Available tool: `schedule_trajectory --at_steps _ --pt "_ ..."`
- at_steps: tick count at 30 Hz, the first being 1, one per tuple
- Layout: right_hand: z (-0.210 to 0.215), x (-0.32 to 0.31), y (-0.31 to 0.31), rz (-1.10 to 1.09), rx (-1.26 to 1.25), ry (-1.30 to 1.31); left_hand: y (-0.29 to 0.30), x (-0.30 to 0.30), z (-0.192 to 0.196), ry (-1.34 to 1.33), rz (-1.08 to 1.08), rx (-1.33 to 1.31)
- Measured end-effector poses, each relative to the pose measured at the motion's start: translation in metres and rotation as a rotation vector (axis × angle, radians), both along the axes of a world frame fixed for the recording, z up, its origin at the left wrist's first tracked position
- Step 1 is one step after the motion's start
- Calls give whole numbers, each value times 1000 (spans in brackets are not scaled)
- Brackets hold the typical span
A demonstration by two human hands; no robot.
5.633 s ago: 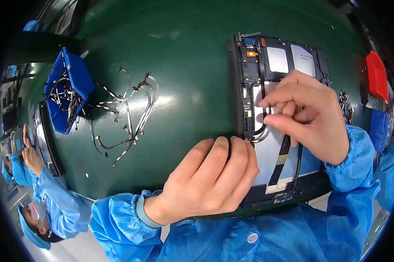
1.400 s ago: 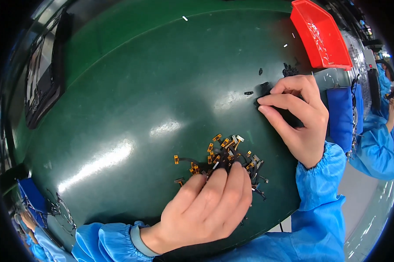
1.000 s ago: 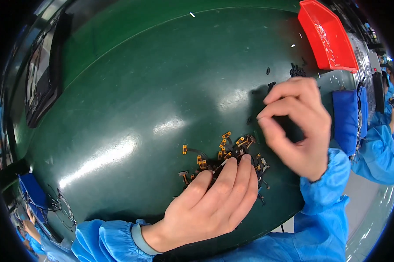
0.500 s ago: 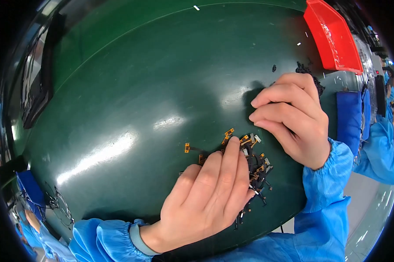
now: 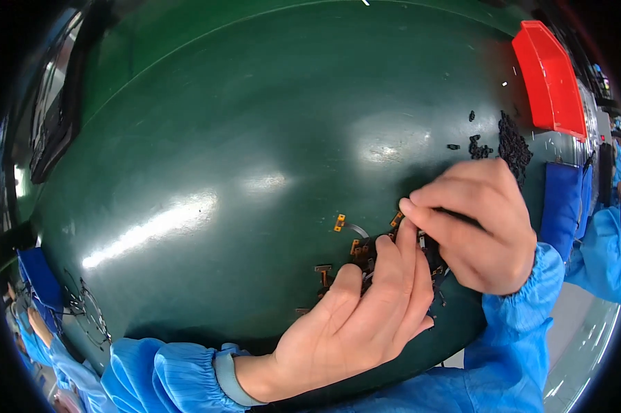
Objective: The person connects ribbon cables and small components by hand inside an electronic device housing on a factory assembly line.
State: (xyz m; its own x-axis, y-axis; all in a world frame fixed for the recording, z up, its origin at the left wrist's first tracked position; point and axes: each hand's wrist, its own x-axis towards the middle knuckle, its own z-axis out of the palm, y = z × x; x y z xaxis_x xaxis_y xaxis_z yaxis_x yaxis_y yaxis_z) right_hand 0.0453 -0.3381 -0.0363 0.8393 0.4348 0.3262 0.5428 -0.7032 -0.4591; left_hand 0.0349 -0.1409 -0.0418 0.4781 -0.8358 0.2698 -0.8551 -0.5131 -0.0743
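Observation:
My left hand point(image 5: 355, 313) lies over a heap of small flex cables, palm down and fingers stretched out, covering most of the heap. Around its fingers show thin dark strips with orange and whitish ends. One flex cable point(image 5: 340, 222) with an orange end and a pale curved tail lies beyond the fingertips. My right hand point(image 5: 479, 224) is closed, thumb and forefinger pinched beside the left fingertips. An orange connector end point(image 5: 397, 219) sits right at that pinch; whether the fingers grip it cannot be made out.
Beyond my right hand lie a pile of tiny black parts point(image 5: 513, 144) and a few loose ones point(image 5: 479, 148). A red bin point(image 5: 551, 86) stands at the far right, a blue cloth-like block point(image 5: 562, 203) below it. At far left is a dark device point(image 5: 59, 103).
My right hand has come down toward the left fingertips, uncovering black parts. My left hand has moved slightly right over the heap, and more cable ends show on its left. The whole view has shifted.

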Motion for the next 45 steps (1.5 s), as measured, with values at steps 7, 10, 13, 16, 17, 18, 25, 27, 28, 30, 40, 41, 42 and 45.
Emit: schedule_trajectory --at_steps 7,10,13,16,17,18,25,27,28,30,40,41,42,45 --pt "16 -1 -1 -27 -142 2 1 -1 5 57 -13 -13" --pt "29 -10 -23 -519 85 68 6 0 3 86 -34 -3" --pt "16 -11 -47 -383 -79 -1 7 -2 5 70 -39 -19" --pt "11 -14 -40 -379 -59 3 10 -2 6 86 -58 -4" --pt "8 -13 -38 -378 -55 3 11 -2 5 77 -52 9" --pt "4 -11 -36 -340 -50 -5 13 -2 4 69 -46 23" --pt "-2 1 -34 -199 -130 -110 12 0 5 88 -67 19" --pt "2 6 -43 -101 -219 -153 10 1 8 89 -83 15" --pt "4 9 -45 -3 -305 -200 10 1 7 88 -85 18" --pt "11 7 -43 -9 -326 -208 10 1 7 86 -91 12" --pt "0 -3 -9 -393 -76 -83 10 2 5 72 -76 -5" --pt "-1 -4 -13 -379 -76 -87 9 2 4 69 -71 -11" --pt "-1 -4 -16 -363 -75 -91 9 2 4 66 -64 -18" --pt "1 -8 -22 -409 -96 -113 5 2 5 56 -79 -33"
